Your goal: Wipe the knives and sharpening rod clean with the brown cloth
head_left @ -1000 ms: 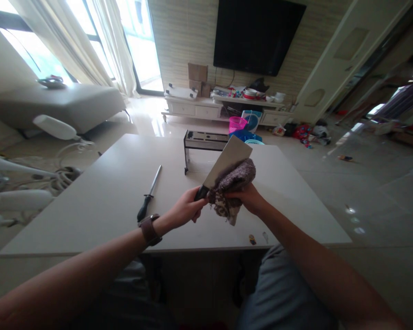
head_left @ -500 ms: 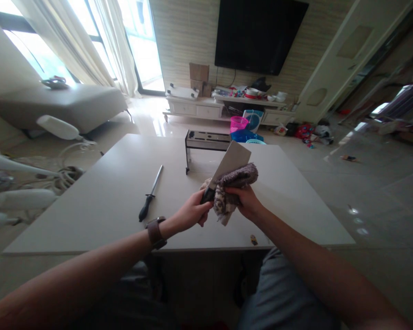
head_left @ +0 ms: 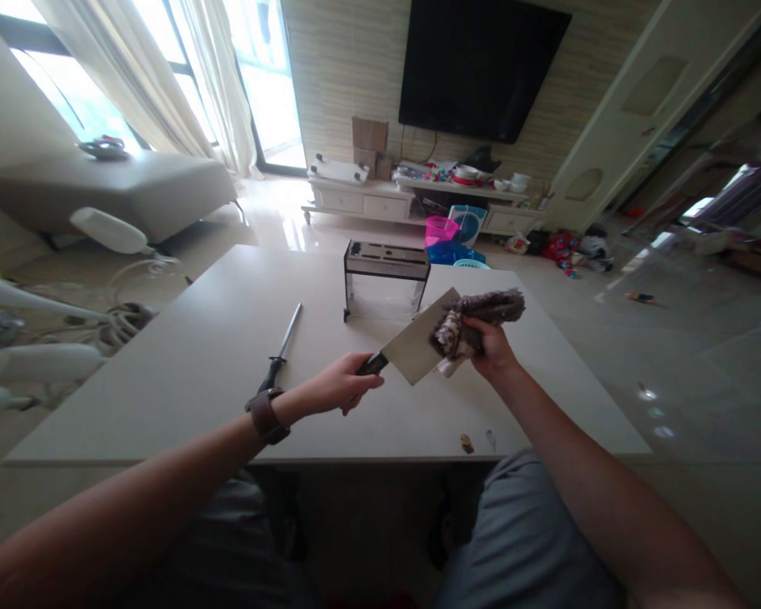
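Note:
My left hand (head_left: 343,382) is closed round the black handle of a cleaver (head_left: 418,342), whose wide blade points up and to the right above the white table (head_left: 203,338). A fuzzy grey-brown cloth (head_left: 475,326) is bunched in my right hand (head_left: 495,348) and lies against the far end of the blade. Behind the cleaver stands a knife block (head_left: 386,258) with a slotted top and clear sides. To the left, a sharpening steel (head_left: 287,338) rests on the table, its black handle partly behind my left wrist.
Two small items, one a yellow-and-dark piece (head_left: 467,443), lie near the table's front edge. Beyond the table are a pink basket (head_left: 440,228), a low white cabinet (head_left: 386,205) and a television (head_left: 482,68). A grey bench (head_left: 165,190) stands at the back left.
The cloth and my right hand have moved right and slightly up, uncovering more blade. My left hand has shifted left, and the cleaver now leans further right.

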Tool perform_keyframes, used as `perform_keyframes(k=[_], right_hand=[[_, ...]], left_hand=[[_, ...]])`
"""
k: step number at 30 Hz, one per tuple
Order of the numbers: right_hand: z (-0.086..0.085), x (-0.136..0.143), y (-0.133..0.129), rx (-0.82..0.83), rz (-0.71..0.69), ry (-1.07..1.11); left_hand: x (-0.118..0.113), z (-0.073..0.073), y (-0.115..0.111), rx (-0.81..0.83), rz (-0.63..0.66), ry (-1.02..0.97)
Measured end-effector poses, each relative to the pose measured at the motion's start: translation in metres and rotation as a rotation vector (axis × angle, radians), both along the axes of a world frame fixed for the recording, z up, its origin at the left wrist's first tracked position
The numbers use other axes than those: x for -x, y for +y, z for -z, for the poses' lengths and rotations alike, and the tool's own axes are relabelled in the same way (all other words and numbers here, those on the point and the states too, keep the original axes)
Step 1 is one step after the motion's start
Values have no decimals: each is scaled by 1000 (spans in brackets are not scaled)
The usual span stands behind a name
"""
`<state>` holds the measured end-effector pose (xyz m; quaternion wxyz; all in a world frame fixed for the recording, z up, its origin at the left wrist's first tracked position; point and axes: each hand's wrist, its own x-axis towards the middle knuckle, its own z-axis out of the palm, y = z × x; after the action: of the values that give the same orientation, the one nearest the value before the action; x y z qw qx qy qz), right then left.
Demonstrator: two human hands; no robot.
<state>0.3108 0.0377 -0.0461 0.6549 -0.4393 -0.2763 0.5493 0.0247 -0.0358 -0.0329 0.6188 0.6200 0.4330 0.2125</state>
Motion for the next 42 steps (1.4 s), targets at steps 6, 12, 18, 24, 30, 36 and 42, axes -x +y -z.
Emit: perform_keyframes(k=[6, 12, 18, 24, 30, 36, 42], right_hand=[[0, 9, -5, 26, -13, 33], [5, 40, -29, 62, -147, 38], [14, 50, -30, 100, -132, 66], [6, 21, -9, 77, -57, 50], [-1, -7, 4, -10, 34, 58], [-3, 4, -5, 14, -39, 35], [5, 40, -26, 57, -168, 30]], left_hand=[[3, 0, 3, -20, -20, 29], [-4, -1, 4, -15, -59, -10], [-11, -3, 3, -2, -63, -25], [-11, 3, 3, 1, -22, -38], [-5, -3, 2, -4, -45, -35], [-5, -4, 3, -29, -130, -97], [-13, -6, 0, -32, -111, -91]])
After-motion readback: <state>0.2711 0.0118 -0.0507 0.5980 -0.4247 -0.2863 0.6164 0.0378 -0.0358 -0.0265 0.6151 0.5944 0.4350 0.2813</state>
